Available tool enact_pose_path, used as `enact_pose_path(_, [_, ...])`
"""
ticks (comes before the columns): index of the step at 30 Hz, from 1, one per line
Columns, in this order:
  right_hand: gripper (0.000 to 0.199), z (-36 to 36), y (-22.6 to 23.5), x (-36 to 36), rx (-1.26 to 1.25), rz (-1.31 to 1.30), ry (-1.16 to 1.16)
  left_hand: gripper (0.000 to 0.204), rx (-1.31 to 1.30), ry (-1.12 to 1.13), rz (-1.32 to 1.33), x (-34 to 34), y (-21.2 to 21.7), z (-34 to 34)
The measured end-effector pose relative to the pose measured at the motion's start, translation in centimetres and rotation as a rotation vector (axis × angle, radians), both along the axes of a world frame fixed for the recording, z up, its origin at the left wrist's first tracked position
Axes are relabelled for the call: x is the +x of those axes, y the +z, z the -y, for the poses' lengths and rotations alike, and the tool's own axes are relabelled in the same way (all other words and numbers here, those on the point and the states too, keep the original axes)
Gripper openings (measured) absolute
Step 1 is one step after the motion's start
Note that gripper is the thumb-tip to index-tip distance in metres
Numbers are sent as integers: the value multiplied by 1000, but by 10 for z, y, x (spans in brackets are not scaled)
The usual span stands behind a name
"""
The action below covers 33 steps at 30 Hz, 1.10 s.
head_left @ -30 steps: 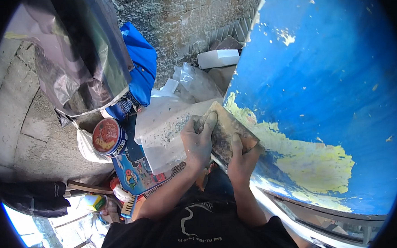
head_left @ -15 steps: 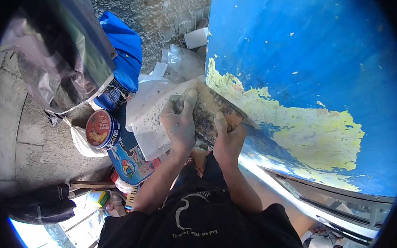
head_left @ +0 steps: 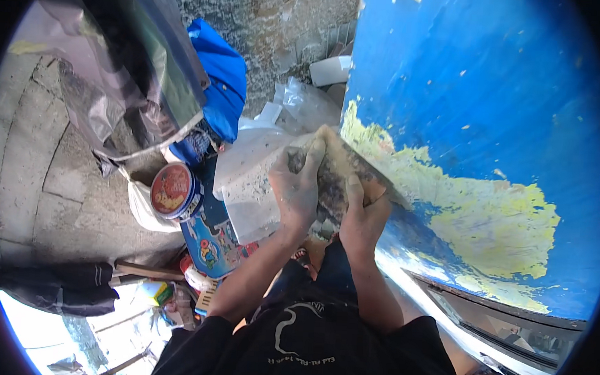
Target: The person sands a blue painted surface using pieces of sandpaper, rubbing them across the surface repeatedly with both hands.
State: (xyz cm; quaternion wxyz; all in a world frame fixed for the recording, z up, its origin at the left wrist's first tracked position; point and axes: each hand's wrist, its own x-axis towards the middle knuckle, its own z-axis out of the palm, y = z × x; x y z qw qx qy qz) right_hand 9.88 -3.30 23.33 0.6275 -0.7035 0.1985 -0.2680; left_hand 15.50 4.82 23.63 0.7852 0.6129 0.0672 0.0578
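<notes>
With both hands I hold a worn brown sheet (head_left: 340, 164), blotched dark and dusty like used sandpaper. My left hand (head_left: 296, 191) is closed on its left side, with the thumb along the upper edge. My right hand (head_left: 366, 221) pinches the lower right part, thumb on top. The fingers behind the sheet are hidden. Just right of the sheet stands a large blue-painted panel (head_left: 467, 108). Along its lower part is a ragged pale yellow and whitish patch (head_left: 494, 228) where the blue is gone. A white plastic box or lid (head_left: 242, 184), speckled with debris, lies beneath my left hand.
At left are a round cookie tin (head_left: 172, 191), a blue printed board (head_left: 209, 240), a white bag (head_left: 146, 206) and a draped plastic sheet (head_left: 125, 87). A blue cloth (head_left: 217, 81) hangs by the rough wall (head_left: 274, 23). Clear plastic (head_left: 308, 105) lies beyond my hands.
The view has turned slightly, so the tin, panel and hands appear farther right. Both hands keep hold of the brown sheet, which looks a little more bent.
</notes>
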Motion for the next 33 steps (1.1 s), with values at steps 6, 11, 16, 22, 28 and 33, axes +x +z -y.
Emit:
enact_pose_path(6, [26, 7, 1, 13, -143, 113, -18, 24, 153, 57, 189, 21, 5, 10])
enact_pose_path(11, [30, -1, 19, 7, -45, 128, 6, 27, 269, 45, 224, 10, 12, 6])
enact_pose_path(16, [18, -1, 54, 13, -89, 289, -66, 27, -96, -182, 108, 14, 70, 5])
enact_pose_path(22, [27, -11, 38, 23, -78, 296, 7, 26, 191, -12, 222, 29, 48, -6])
enact_pose_path(28, [26, -9, 4, 3, 265, 307, 375, 22, 80, -47, 81, 21, 13, -46])
enact_pose_path(33, [40, -7, -37, -47, 245, 65, 462, 23, -70, -294, 60, -34, -18, -28])
